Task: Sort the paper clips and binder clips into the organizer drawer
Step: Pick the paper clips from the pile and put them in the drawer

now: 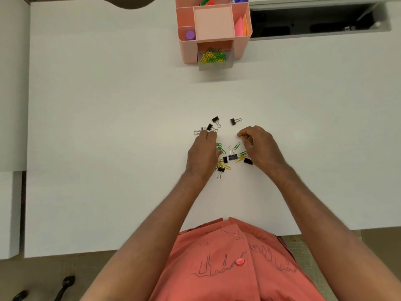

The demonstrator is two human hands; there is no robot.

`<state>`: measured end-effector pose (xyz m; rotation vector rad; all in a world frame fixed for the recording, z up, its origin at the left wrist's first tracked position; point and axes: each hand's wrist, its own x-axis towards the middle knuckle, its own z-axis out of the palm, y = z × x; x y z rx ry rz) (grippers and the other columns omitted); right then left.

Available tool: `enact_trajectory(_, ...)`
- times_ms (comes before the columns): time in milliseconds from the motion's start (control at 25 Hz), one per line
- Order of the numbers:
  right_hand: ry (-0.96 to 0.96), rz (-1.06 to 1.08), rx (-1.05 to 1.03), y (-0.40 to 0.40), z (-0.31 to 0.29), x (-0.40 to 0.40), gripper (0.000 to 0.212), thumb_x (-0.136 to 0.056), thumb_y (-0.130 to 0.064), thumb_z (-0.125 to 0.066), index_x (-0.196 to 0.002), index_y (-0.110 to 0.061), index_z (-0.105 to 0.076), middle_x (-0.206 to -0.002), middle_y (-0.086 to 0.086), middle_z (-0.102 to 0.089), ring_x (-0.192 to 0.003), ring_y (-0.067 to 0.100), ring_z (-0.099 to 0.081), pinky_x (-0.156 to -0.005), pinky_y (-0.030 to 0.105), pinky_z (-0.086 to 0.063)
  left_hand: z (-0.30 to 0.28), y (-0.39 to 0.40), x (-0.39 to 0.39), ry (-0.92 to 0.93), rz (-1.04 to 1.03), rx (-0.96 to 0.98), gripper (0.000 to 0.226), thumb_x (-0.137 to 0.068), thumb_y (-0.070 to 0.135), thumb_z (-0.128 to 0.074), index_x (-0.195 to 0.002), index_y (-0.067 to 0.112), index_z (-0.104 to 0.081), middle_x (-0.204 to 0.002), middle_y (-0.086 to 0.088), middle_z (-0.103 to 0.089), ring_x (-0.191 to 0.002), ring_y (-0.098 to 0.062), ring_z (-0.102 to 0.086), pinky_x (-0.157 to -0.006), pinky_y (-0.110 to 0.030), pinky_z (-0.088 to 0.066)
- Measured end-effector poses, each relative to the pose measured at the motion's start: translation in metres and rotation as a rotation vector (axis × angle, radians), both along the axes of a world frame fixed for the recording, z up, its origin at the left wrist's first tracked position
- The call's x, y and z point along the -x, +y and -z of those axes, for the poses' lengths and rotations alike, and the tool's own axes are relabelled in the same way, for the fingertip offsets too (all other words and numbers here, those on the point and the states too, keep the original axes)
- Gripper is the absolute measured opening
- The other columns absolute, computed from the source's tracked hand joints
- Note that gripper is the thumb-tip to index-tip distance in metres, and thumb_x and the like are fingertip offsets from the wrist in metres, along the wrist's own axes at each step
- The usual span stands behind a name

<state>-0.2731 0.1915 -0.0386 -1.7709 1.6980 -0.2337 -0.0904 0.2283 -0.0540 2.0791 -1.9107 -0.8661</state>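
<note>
Hands [202,152] [259,146] over loose clips, eight black binder clips [232,157] visible

- Wide bare strip of white desk [108,127] betw clip scatter [225,148] and pink organizer [213,29]; straight path to open drawer [215,59].
- Drawer sticks out toward person, top open, already holds yellow/green clips.
- Loose binder clips [235,121] lie at far edge of scatter, on direct line to drawer.
- Desk L and R of scatter bare.
- Dark cable slot [314,22] R of organizer.
</note>
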Motion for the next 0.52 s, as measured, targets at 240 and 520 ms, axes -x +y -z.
enact_trajectory(240,0.11,-0.184,-0.067,0.002,-0.001,-0.002,0.027,-0.095,-0.014,-0.065,-0.121,-0.02,-0.065,-0.113,-0.002,-0.06,-0.106,0.016,-0.057,-0.088,0.036,-0.051,0.001,-0.006,-0.004,-0.04,0.038,0.023,0.012,-0.095,0.011,-0.06,-0.105,0.016,-0.063,-0.105,0.0,-0.06,-0.09,-0.022,-0.06,-0.067,-0.033,-0.049)
enact_trajectory(520,0.221,-0.243,-0.063,0.0,-0.005,-0.017,0.015,-0.096,-0.003,-0.055,-0.102,-0.014,-0.062,-0.106,0.004,-0.054,-0.087,0.025,-0.057,-0.075,0.042,-0.052,0.0,-0.003,-0.007,-0.054,0.104,0.036,0.01,-0.094,0.008,-0.054,-0.096,0.01,-0.063,-0.102,-0.004,-0.059,-0.085,-0.024,-0.057,-0.064,-0.036,-0.049)
